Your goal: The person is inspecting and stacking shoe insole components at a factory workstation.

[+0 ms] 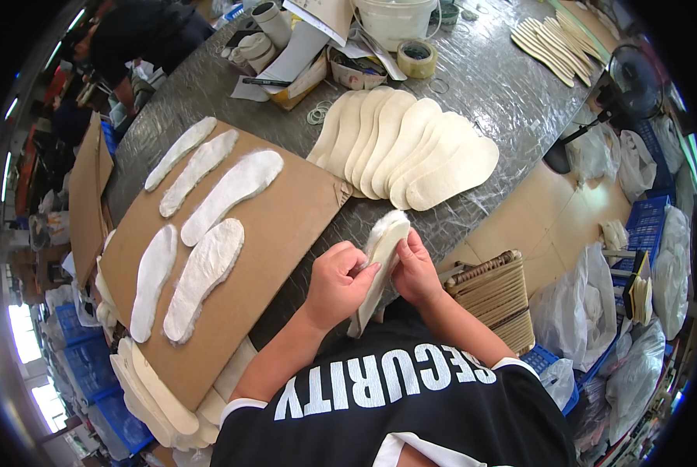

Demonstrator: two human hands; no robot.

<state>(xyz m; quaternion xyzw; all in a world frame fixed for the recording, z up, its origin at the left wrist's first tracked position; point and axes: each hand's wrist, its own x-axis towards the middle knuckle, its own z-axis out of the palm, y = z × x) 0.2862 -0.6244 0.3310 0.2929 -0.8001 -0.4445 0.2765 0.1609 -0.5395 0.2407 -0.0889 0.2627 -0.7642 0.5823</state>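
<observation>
My left hand [337, 282] and my right hand [415, 268] both hold one cream insole [380, 257] with white fleece on it, upright between them over the table's near edge. On the brown cardboard sheet [286, 226] to the left lie several fleece-covered insoles [205, 274]. Beyond my hands a fan of bare cream insoles [411, 148] rests on the table.
The grey shiny table [489, 86] carries a tape roll [417, 58], a white bucket [394, 19], boxes and more insoles [555, 43] far right. A stack of insoles [158, 393] sits lower left. A woven stool [496, 296], plastic bags and blue crates stand right. Another person is at upper left.
</observation>
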